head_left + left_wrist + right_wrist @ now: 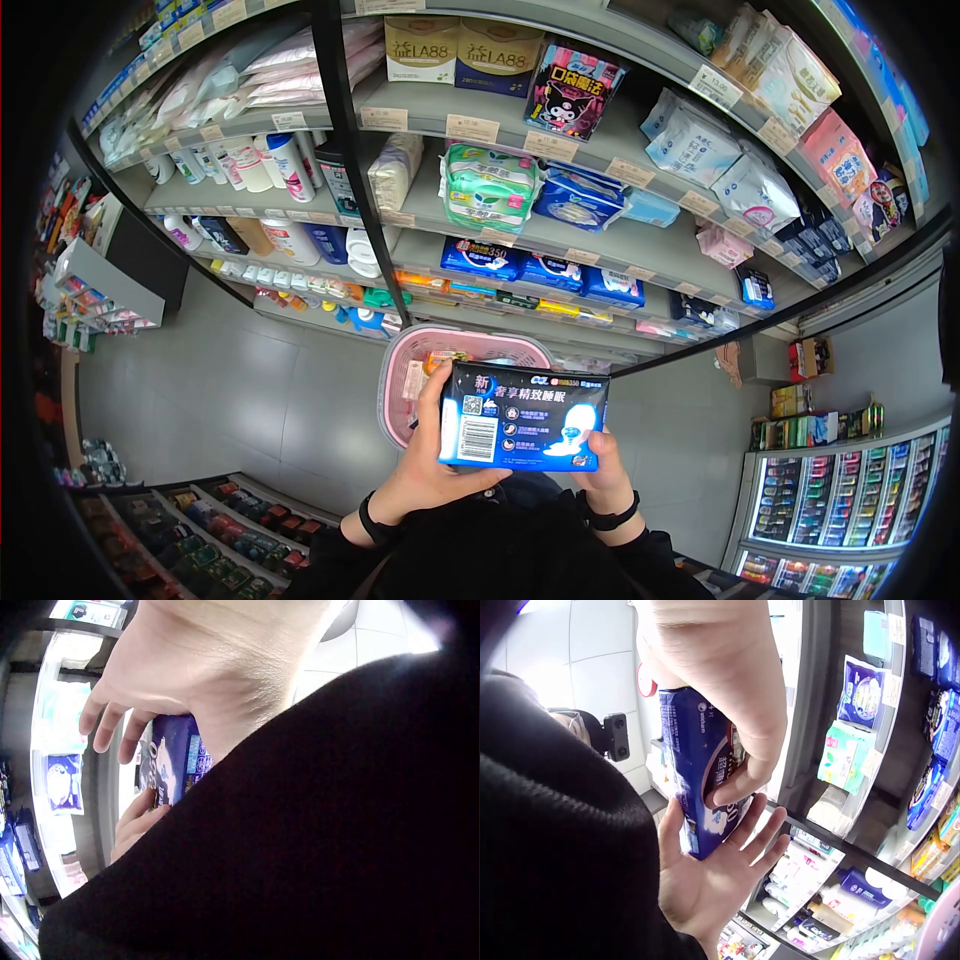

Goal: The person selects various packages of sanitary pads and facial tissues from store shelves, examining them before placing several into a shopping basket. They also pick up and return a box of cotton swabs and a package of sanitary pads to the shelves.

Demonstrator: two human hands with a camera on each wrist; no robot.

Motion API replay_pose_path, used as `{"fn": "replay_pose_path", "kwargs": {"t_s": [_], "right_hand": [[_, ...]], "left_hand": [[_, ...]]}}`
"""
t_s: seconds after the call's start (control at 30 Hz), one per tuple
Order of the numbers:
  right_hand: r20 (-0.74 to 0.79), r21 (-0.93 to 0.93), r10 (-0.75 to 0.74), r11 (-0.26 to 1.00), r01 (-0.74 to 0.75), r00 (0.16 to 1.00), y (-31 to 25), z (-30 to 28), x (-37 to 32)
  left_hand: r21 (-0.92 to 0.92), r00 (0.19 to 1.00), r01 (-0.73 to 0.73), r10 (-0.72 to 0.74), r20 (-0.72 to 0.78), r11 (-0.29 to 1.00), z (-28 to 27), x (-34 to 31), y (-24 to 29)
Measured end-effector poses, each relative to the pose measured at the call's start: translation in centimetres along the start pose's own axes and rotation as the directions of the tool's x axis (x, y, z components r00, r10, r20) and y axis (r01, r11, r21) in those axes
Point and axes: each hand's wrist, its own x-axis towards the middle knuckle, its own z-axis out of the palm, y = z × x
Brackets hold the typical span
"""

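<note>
A dark blue pack of sanitary pads [525, 420] is held up in front of the body, its back panel with barcode and printed text facing the head camera. My left hand [428, 465] grips its left end, thumb along the lower edge. At the other end my right hand [606, 475] holds the lower right corner, thumb on the printed face. The right wrist view shows the pack [694, 742] from its side, with the left hand's fingers spread behind it. Just beyond the pack, a pink shopping basket [388, 390] with several items inside is partly covered by it.
Shelves ahead carry a green pad pack [490, 190], blue pad packs [480, 258] and boxes [500, 55]. Bottles [290, 165] line the left shelves. A dark shelf post [350, 150] divides the bays. Grey tiled floor [290, 390] lies left; a lit drinks cooler [840, 500] stands right.
</note>
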Motion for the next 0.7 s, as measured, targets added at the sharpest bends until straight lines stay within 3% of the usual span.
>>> {"fn": "replay_pose_path", "kwargs": {"t_s": [0.7], "right_hand": [[-0.019, -0.004, 0.030, 1.000, -0.030, 0.999, 0.17, -0.42, 0.19]], "left_hand": [[-0.063, 1.000, 0.019, -0.020, -0.003, 0.998, 0.03, 0.28, -0.57]]}}
